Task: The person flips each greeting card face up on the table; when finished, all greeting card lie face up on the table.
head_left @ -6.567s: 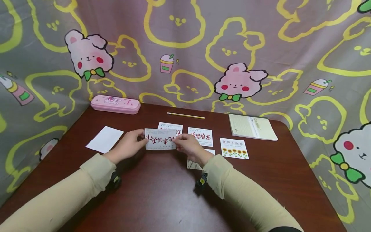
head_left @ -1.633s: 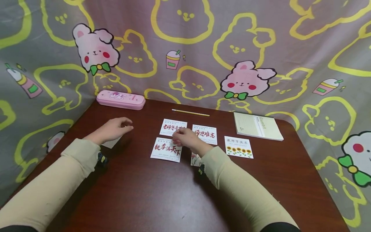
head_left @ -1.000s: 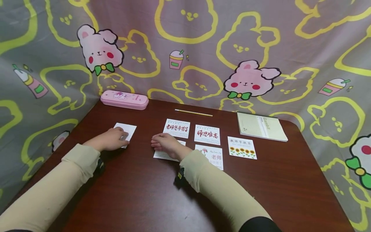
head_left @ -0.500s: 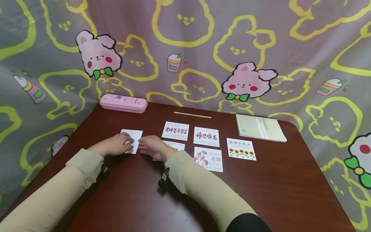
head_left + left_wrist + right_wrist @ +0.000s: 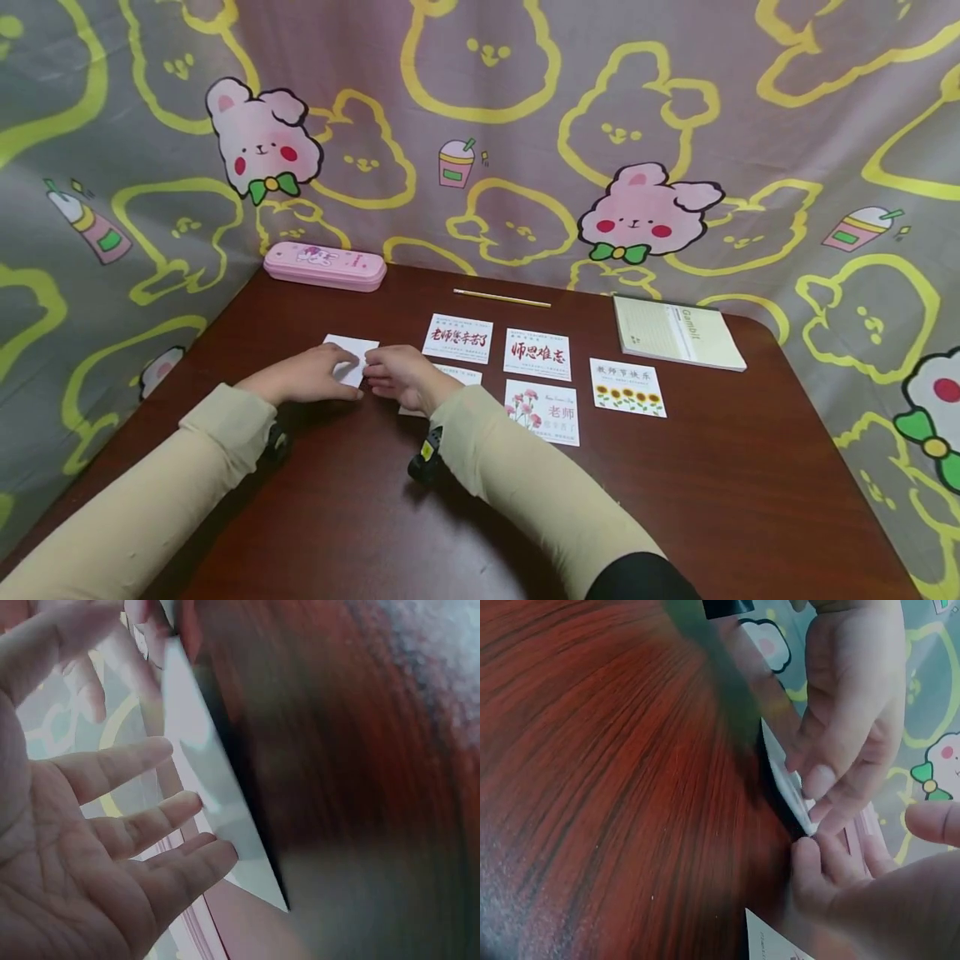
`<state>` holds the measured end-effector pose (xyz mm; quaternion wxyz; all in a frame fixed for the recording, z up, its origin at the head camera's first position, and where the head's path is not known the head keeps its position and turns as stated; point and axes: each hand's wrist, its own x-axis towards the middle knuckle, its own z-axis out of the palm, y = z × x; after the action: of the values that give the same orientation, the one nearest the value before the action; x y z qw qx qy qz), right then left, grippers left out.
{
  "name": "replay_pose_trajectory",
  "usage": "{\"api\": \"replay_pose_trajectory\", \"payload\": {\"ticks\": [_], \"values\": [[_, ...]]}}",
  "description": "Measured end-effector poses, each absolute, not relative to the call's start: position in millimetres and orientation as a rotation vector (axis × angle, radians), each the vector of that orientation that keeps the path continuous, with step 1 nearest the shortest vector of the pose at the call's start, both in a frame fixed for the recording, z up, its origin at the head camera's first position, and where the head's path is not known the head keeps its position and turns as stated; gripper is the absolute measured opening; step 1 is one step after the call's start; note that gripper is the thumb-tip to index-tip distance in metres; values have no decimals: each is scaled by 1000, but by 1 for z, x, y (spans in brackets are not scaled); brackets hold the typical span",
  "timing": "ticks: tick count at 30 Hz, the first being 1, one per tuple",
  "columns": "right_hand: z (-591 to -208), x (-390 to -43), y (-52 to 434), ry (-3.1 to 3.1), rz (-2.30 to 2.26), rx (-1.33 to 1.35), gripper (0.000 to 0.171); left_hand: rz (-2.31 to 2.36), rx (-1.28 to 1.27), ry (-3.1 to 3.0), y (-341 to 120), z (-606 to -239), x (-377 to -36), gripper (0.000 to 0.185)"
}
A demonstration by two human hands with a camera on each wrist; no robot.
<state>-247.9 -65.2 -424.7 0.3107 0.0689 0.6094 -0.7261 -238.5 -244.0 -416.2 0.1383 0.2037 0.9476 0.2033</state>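
A blank white card (image 5: 349, 344) lies on the dark wood table (image 5: 465, 517), and both hands meet at it. My left hand (image 5: 315, 379) lays straight fingers (image 5: 161, 814) on the card (image 5: 206, 780), whose one edge is raised off the wood. My right hand (image 5: 397, 375) touches the card's corner (image 5: 786, 771) with its fingertips (image 5: 810, 874); its thumb stands apart. The left hand (image 5: 851, 690) shows from the back in the right wrist view. A printed card (image 5: 461, 375) lies partly under my right wrist.
Several printed cards lie to the right: two with red writing (image 5: 457, 337) (image 5: 537, 353), one with flowers (image 5: 545, 411), one with sunflowers (image 5: 627, 387). A pink pencil case (image 5: 325, 266), a pencil (image 5: 501, 297) and a notebook (image 5: 675, 332) lie at the back. Patterned cloth surrounds the table.
My right hand has left the printed card and moved left to the white card. My left hand came down onto that card and slid it slightly right; its edge now lifts.
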Motion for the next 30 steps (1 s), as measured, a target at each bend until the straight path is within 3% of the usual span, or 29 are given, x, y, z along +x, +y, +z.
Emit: {"api": "replay_pose_trajectory", "payload": {"ticks": [3,7,16,23,30], "values": [[-425,-249,-66,1571,-1984,209,24,611,537,2712,-242,-415,-237,80],[-425,-248,-66,1576,-2009,223,17,639,514,2694,-240,-415,-235,84],[-418,-249,-63,1532,-1936,201,41,576,523,2713,-240,-415,-236,79],[-416,-251,-62,1578,-1894,229,25,552,523,2689,-236,-413,-235,78],[-416,-251,-61,1543,-1993,263,40,543,543,2712,-236,-415,-234,82]]}}
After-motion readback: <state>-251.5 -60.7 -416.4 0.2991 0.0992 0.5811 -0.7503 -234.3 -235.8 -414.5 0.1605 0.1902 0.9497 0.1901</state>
